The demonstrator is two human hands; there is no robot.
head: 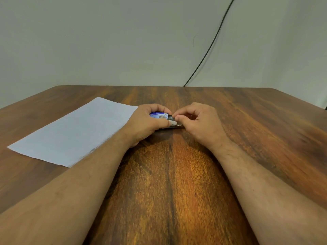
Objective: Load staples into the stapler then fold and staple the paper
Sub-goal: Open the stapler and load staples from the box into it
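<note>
- Both forearms reach forward over the wooden bench [169,174], and the hands meet near its middle, almost touching each other.
- The left hand [145,123] has its fingers curled around a small blue staple box [158,115]; the thumb is on the near side and the fingers on the far side.
- The right hand [196,121] pinches with thumb and forefinger the inner tray [174,122] of the box, which stands out a little from the box's right end.
- Inside the tray something grey and metallic shows, but it is too small to tell clearly.
- A white sheet of paper [74,131] lies flat on the bench, to the left of the hands, partly under the left forearm.
- A black cable [212,43] runs down the wall behind the bench.
</note>
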